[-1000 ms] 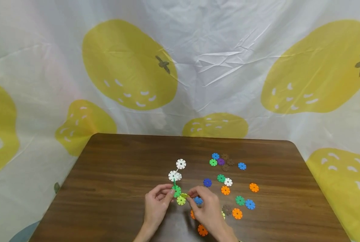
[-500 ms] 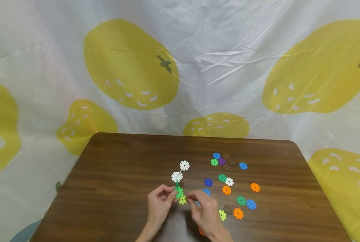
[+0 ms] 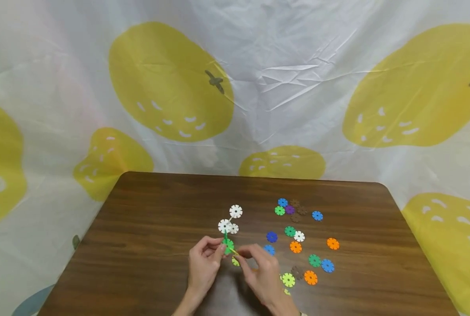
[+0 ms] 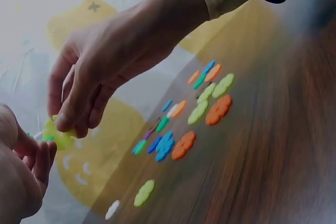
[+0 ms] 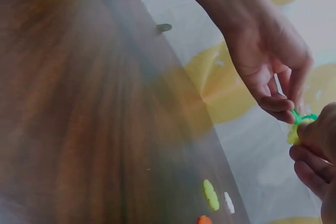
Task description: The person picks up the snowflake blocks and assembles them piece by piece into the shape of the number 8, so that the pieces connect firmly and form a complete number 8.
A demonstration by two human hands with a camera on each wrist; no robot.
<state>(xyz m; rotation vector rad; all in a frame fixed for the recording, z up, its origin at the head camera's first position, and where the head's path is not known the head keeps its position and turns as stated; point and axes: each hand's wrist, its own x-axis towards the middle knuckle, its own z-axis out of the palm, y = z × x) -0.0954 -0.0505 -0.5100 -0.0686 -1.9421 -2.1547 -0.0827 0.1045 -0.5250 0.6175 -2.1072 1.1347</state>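
Observation:
My left hand (image 3: 204,263) pinches a bright green notched disc (image 3: 229,245) between thumb and fingers. A darker green disc (image 3: 225,236), seen edge-on, links it to a white notched disc (image 3: 224,226), with another white disc (image 3: 236,211) joined farther up the chain. In my right hand (image 3: 263,274), thumb and fingers pinch a yellow-green disc (image 4: 64,139), which meets the edge of the bright green one. Whether their slots are engaged cannot be told. The fingertips partly hide both discs.
Loose notched discs lie over the right half of the brown table (image 3: 148,245), among them orange (image 3: 332,244), blue (image 3: 327,266) and yellow-green (image 3: 288,279) ones. Under the hands lies a yellow-green disc (image 3: 236,261). A lemon-patterned cloth (image 3: 290,109) hangs behind.
My right hand has brought the yellow-green disc left, against the bright green one, and turned it edge-on. The held chain has shifted slightly. Yellow-green discs by the right wrist have come into view.

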